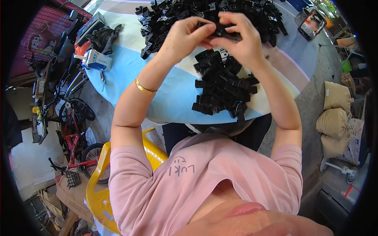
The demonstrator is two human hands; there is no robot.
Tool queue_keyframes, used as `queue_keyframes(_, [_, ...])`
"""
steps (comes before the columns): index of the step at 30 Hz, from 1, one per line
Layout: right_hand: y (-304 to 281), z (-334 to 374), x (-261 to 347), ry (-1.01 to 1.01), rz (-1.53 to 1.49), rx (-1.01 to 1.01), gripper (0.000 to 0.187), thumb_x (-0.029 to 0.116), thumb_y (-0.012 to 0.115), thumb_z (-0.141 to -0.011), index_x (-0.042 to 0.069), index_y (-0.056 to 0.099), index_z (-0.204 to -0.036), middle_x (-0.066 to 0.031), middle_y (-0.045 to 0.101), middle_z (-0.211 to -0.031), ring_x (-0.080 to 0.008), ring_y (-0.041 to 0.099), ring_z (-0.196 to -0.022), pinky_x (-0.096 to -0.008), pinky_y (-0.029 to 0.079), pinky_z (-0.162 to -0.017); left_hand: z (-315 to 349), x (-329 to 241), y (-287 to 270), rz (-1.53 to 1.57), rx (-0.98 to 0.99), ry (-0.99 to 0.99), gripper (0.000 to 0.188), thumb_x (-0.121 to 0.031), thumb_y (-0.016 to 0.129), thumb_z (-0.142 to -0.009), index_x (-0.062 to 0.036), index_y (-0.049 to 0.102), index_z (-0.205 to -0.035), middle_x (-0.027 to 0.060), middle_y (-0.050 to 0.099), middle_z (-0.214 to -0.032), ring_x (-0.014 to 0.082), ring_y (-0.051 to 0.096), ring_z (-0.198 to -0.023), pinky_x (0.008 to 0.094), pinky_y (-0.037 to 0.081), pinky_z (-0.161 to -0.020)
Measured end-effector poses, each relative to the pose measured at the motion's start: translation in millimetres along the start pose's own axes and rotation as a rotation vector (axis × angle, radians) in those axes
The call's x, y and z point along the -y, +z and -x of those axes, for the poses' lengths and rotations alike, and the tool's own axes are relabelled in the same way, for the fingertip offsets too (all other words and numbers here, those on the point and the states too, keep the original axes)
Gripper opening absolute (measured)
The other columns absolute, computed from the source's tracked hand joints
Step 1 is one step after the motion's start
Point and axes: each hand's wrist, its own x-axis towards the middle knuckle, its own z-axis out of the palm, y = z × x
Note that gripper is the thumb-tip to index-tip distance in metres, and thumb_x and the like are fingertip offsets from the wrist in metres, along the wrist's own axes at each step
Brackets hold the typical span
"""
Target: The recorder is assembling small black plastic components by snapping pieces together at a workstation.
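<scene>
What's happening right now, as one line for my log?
left hand: holding black part | right hand: holding same part | nearer person: smaller black pile | beyond: larger black pile

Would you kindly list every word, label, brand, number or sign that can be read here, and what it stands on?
Shirt: legible dark lettering beside a smiley; I will not copy the wording.
Box, blue and white: printing, too small to read reliably.
Phone: any screen text is too small.
Elsewhere: any marks are too small or blurred.

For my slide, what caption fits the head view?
Left hand and right hand hold a black part above a table piled with more parts.
</scene>
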Motion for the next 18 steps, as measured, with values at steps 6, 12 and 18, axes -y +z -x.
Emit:
queue_keyframes(6, [-56, 14, -8, 0.399, -0.394, 0.421, 0.054, 0.037, 0.059, -0.087, 0.002, 0.046, -0.127, -0.0096, 0.052, -0.124, -0.0153, 0.05, -0.114, -0.0284, 0.039, -0.095, 13, 12, -15, -0.118, 0.089, 0.033, 0.027, -0.016, 0.058, -0.089, -0.0012, 0.058, -0.112, 0.0054, 0.064, -0.088, 0.0087, 0.062, -0.082, 0.0196, 0.049, -0.069])
queue_keyframes(12, [-62, 83, 86, 0.202, 0.285, 0.498, 0.087, 0.049, 0.076, -0.059, 0.016, 0.042, -0.132, -0.014, 0.037, -0.137, -0.0351, 0.034, -0.127, -0.0512, 0.026, -0.102, 80, 21, 14, -0.446, -0.071, 0.162, 0.043, -0.016, 0.064, -0.083, -0.0011, 0.049, -0.12, 0.0114, 0.06, -0.101, 0.0182, 0.059, -0.094, 0.0284, 0.046, -0.082])
queue_keyframes(18, [-38, 111, 92, 0.245, 0.37, 0.437, 0.074, 0.031, 0.075, -0.063, 0.016, 0.046, -0.129, -0.0139, 0.043, -0.131, -0.0326, 0.042, -0.119, -0.0512, 0.026, -0.099, 115, 25, 47, -0.79, 0.075, 0.341, 0.087, -0.03, 0.082, -0.058, -0.0092, 0.04, -0.132, 0.0176, 0.032, -0.136, 0.0437, 0.03, -0.122, 0.048, 0.031, -0.101])
